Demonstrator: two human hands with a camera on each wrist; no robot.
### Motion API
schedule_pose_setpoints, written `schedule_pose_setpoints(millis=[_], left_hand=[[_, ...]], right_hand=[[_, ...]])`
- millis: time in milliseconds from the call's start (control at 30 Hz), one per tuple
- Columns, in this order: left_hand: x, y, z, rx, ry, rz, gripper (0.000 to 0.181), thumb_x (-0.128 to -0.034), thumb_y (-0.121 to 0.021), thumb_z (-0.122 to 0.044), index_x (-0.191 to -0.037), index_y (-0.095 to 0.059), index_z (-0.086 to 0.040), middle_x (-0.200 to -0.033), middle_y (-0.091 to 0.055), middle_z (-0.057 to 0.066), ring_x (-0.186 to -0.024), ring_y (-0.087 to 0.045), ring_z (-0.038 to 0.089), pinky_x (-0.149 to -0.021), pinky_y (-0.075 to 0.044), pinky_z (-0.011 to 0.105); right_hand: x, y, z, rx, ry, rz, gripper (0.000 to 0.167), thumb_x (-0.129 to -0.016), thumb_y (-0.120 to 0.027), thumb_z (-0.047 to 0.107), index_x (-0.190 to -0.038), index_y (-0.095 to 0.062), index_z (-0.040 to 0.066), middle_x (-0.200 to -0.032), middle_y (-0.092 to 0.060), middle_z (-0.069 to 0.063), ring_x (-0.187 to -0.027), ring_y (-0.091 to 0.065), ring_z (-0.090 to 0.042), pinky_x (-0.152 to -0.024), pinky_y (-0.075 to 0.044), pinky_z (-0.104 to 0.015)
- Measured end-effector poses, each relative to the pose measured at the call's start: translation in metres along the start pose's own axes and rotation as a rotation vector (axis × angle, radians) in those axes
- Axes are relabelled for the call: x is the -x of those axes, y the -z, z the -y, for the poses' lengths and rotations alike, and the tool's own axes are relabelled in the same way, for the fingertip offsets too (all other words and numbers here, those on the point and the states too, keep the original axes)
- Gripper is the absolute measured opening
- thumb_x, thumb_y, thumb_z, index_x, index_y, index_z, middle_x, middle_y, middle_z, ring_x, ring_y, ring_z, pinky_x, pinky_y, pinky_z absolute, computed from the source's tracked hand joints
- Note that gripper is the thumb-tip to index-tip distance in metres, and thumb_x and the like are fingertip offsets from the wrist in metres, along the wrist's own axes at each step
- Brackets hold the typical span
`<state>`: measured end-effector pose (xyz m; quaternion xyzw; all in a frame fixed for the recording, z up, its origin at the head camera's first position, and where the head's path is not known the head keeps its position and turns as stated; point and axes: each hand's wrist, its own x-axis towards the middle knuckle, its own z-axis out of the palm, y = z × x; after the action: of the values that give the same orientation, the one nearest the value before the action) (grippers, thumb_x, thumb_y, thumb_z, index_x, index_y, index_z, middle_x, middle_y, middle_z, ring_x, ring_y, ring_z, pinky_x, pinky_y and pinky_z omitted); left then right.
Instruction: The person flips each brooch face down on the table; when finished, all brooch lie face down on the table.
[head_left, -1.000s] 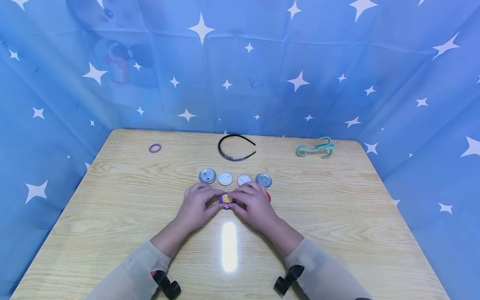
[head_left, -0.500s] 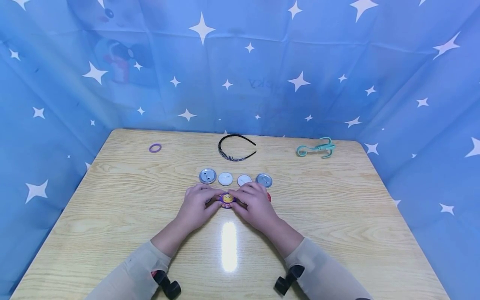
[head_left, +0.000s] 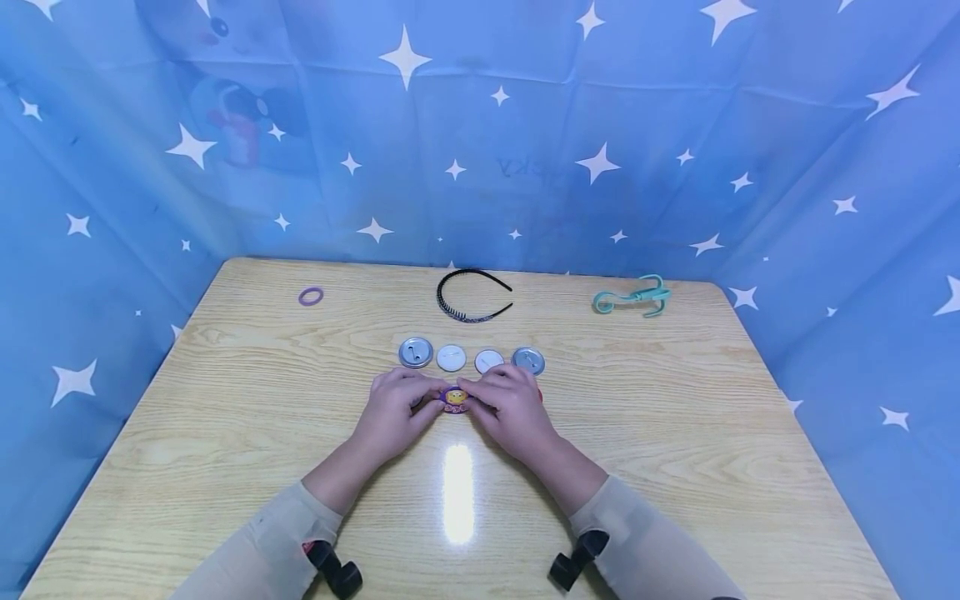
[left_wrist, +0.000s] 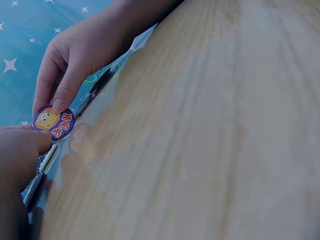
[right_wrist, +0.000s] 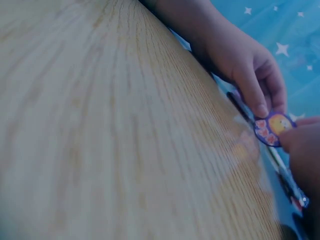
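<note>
A round purple pin badge (head_left: 454, 400) with a yellow cartoon figure and lettering is held between both hands, in the middle of the table. My left hand (head_left: 397, 410) pinches its left side between thumb and fingers. On the opposite side, my right hand (head_left: 512, 410) pinches the rim the same way. The left wrist view shows the badge (left_wrist: 54, 122) tilted up, its printed face towards the camera. Partly hidden behind the right hand is a red round thing (head_left: 539, 395). What lies beneath the left hand is mostly covered.
Just beyond the hands, several badges lie face down in a row, such as a silver one (head_left: 416, 352) and a white one (head_left: 452, 358). Farther back are a purple ring (head_left: 311, 296), a black toothed headband (head_left: 450, 310) and a turquoise claw-like clip (head_left: 637, 295). A blue star curtain (head_left: 480, 200) borders the table.
The badge between the fingers has tilted slightly, its face appearing a little flatter in the head view. The right hand has shifted marginally, covering more of the red thing; the left hand stays nearly still.
</note>
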<state>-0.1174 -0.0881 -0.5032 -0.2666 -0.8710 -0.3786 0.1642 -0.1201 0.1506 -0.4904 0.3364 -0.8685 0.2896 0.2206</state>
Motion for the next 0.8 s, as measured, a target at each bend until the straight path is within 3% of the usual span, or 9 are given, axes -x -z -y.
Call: schedule_pose_setpoints(millis=[800], left_hand=[[-0.0006, -0.0008, 0.0010, 0.014, -0.019, 0.009, 0.012, -0.0928, -0.084, -0.015, -0.102, -0.081, -0.021, -0.101, -0.079, -0.010, -0.106, -0.064, 0.019, -0.091, -0.042, 0.047]], right_hand=[[-0.0007, 0.0002, 0.0007, -0.039, -0.087, 0.023, 0.010, -0.093, -0.085, 0.018, -0.103, -0.082, 0.020, -0.097, -0.078, 0.008, -0.104, -0.065, -0.020, -0.101, -0.042, -0.049]])
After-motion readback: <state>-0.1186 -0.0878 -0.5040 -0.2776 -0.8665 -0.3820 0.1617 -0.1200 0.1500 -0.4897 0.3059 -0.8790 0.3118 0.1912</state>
